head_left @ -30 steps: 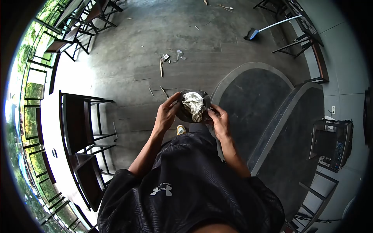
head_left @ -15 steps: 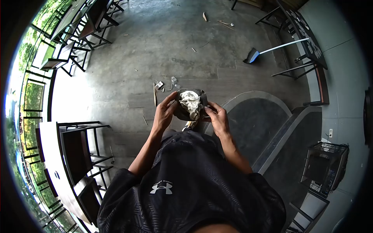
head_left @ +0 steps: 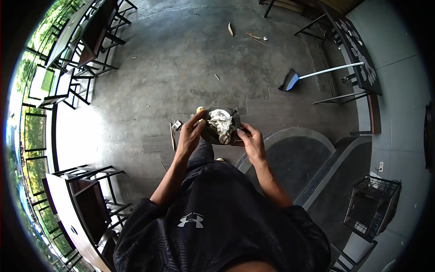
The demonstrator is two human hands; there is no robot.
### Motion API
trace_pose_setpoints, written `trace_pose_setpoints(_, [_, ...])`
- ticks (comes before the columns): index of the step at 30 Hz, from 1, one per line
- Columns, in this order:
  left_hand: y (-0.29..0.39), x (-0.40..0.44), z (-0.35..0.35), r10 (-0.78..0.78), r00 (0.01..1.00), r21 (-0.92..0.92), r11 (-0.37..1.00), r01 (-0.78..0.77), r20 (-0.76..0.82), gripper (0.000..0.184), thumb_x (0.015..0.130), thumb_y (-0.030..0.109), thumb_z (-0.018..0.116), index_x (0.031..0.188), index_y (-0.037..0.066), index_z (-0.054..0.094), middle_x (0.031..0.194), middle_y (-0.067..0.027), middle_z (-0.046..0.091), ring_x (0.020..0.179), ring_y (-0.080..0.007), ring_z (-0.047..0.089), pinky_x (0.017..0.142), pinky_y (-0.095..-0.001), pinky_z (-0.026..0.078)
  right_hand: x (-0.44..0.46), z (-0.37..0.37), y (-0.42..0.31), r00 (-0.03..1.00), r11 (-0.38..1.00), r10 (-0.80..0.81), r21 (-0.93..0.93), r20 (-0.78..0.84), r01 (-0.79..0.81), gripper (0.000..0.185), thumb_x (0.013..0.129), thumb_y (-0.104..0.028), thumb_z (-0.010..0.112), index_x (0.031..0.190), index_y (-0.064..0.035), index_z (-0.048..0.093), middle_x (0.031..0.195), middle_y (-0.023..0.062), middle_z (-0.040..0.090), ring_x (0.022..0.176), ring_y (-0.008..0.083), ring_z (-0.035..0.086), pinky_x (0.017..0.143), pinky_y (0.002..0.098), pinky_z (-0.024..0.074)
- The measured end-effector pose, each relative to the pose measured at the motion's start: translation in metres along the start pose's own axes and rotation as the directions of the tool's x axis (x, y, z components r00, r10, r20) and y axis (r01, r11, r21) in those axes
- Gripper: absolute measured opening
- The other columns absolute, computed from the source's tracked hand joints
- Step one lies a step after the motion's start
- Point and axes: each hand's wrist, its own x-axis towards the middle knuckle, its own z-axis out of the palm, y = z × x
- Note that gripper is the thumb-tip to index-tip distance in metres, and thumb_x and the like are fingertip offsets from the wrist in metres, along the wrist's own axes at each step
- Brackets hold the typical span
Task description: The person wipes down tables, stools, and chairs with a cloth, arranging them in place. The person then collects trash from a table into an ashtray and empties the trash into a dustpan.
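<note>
Both my hands hold a dark, bowl-like container (head_left: pixel 236 119) in front of my body, above the floor. Crumpled white paper (head_left: pixel 220 120) fills it, with something brownish at its lower edge. My left hand (head_left: pixel 189 136) grips the left side, thumb near the rim. On the right side, my right hand (head_left: pixel 253 141) is closed around the edge, its thumb at the rim and its other fingers partly hidden. The container's underside is out of sight.
Small litter (head_left: pixel 176 125) and a thin stick (head_left: pixel 172 137) lie by my forward foot. A blue-and-black broom (head_left: pixel 290 80) leans on a dark table (head_left: pixel 351 43) at right. Tables and chairs (head_left: pixel 93 199) line the left; a raised curved platform (head_left: pixel 290 163) is at right.
My body has stepped forward, one leg now extended ahead under the container. The floor litter, broom and furniture sit lower in view. Both hands keep their hold on the container.
</note>
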Motion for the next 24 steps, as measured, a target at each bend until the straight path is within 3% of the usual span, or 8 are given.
trace_pose_setpoints(10, [0.064,0.199,-0.036,0.074,0.997,0.033,0.997,-0.075,0.031,0.037,0.089,0.013,0.048,0.123,-0.002,0.047,0.109,-0.0086,0.059,0.095,-0.0107,0.054,0.083,-0.0239,0.042,0.186,0.031,-0.072,1.0,1.0,-0.015,0.019,-0.008,0.015,0.028,0.086,-0.01,0.055,0.11,0.0033,0.054,0.086,0.0061,0.059,0.073,0.0121,0.058,0.059,0.0285,0.0542])
trace_pose_setpoints(24, [0.121,0.409,-0.029,-0.004,0.997,-0.003,1.0,0.004,0.081,0.04,0.09,0.016,0.049,0.125,-0.003,0.044,0.115,-0.0069,0.055,0.1,-0.0119,0.052,0.086,-0.025,0.04,0.396,0.012,-0.137,0.994,0.997,-0.079,-0.016,-0.075,0.078,0.027,0.087,-0.01,0.055,0.111,0.0013,0.055,0.089,0.0068,0.062,0.076,0.0125,0.061,0.064,0.0254,0.0526])
